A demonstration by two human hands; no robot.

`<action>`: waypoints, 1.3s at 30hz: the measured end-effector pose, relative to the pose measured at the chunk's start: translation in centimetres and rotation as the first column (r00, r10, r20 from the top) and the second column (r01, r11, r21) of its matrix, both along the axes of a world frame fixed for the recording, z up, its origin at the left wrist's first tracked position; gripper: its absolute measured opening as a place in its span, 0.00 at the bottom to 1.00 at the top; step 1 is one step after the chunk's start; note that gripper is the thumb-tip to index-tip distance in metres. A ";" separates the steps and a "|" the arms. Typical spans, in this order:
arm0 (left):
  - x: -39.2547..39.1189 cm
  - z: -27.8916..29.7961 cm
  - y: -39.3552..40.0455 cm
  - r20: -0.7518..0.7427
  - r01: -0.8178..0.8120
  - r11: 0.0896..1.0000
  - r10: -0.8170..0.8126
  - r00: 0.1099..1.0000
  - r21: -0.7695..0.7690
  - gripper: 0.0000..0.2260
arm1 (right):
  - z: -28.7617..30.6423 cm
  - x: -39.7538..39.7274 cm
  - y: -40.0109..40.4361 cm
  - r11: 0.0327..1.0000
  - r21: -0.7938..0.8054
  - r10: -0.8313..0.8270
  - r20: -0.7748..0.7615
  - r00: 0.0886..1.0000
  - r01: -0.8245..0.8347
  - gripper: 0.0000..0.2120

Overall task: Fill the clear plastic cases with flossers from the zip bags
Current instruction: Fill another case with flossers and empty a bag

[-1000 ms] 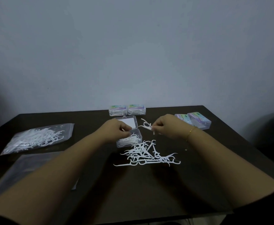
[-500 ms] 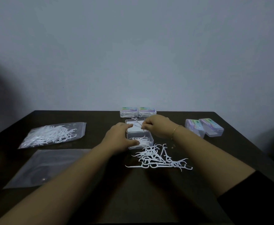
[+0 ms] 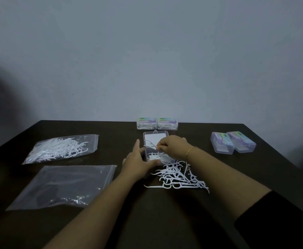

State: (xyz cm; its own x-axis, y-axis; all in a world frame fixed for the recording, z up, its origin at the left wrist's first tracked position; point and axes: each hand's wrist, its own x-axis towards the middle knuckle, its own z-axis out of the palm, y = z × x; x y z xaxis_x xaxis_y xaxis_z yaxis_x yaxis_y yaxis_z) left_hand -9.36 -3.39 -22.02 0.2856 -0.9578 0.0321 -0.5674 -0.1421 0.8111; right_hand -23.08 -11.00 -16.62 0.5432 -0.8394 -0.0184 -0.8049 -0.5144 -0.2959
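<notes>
Steadying the open clear case (image 3: pixel 158 156) so it can't skid, the left hand (image 3: pixel 138 163) lies spread along its near-left corner, thumb against the front wall. Right hand (image 3: pixel 172 147) pinches a flosser (image 3: pixel 149 143) over the tray, ready to drop in. Loose flossers (image 3: pixel 180 177) wait just beside; the full zip bag (image 3: pixel 62 148) sits well apart, left.

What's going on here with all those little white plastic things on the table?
A person is packing flossers into small clear cases. The right hand pinches one flosser over the open case, while the left hand steadies that case. A loose pile of flossers lies just in front of it. Four shut cases wait at the back and right; to the left lie one full zip bag and one that looks empty.
</notes>
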 end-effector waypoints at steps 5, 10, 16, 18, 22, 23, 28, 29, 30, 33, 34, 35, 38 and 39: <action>0.0 -0.2 -0.2 0.034 -0.033 0.999 0.034 0.999 -0.012 0.50 | 0.1 -0.5 0.1 0.999 -0.047 -0.004 -0.052 0.999 0.001 0.12; 0.1 -0.4 -0.3 0.038 -0.041 0.999 0.042 0.998 -0.018 0.48 | 0.1 -0.8 0.1 0.997 -0.080 -0.014 -0.130 0.991 0.003 0.10; 0.1 -0.5 -0.3 0.026 -0.032 0.999 0.032 0.999 -0.029 0.49 | 0.5 -1.0 0.3 0.994 -0.106 -0.009 -0.163 0.987 -0.008 0.11; 0.3 -0.5 -0.3 0.019 -0.008 1.000 0.009 1.000 -0.026 0.50 | 0.9 -1.3 0.3 0.993 -0.116 -0.010 -0.147 0.989 -0.008 0.10; 0.3 -0.5 -0.3 0.062 0.022 1.000 -0.021 0.998 -0.019 0.49 | 1.8 -2.7 0.8 0.991 -0.128 -0.030 -0.063 0.998 0.022 0.11; 0.5 -0.5 -0.3 0.063 0.030 0.999 -0.030 0.998 -0.012 0.49 | 2.0 -3.3 1.1 0.992 -0.124 -0.042 -0.050 0.998 0.036 0.11; 0.8 -0.2 0.5 -0.034 -0.005 0.991 0.000 0.999 -0.135 0.42 | 2.3 -6.9 3.0 0.996 0.026 -0.086 -0.037 0.996 0.087 0.10; 0.6 0.0 0.8 0.055 -0.007 0.983 0.018 0.998 -0.184 0.38 | 2.3 -7.7 3.5 0.994 0.071 -0.084 -0.051 0.995 0.088 0.10; 0.4 0.3 1.2 0.163 0.011 0.971 0.029 0.986 -0.237 0.34 | 2.3 -8.4 4.1 0.989 0.115 -0.083 -0.066 0.994 0.090 0.10; -0.6 1.8 2.5 0.394 0.192 0.947 -0.078 0.916 -0.259 0.23 | 2.3 -10.1 5.3 0.968 0.224 -0.090 -0.109 0.990 0.113 0.11; -0.9 2.4 2.9 0.452 0.269 0.942 -0.155 0.878 -0.200 0.22 | 2.2 -10.6 5.7 0.960 0.254 -0.088 -0.129 0.988 0.119 0.12; -1.2 2.8 3.2 0.515 0.338 0.934 -0.235 0.824 -0.116 0.22 | 2.1 -10.8 5.9 0.953 0.278 -0.082 -0.152 0.985 0.122 0.13; -2.1 3.7 3.5 0.697 0.473 0.874 -0.410 0.589 0.114 0.27 | 1.6 -11.3 6.4 0.951 0.279 -0.073 -0.222 0.972 0.135 0.19; -2.4 3.8 3.5 0.727 0.474 0.863 -0.438 0.529 0.175 0.29 | 1.4 -11.2 6.5 0.958 0.251 -0.074 -0.254 0.964 0.140 0.20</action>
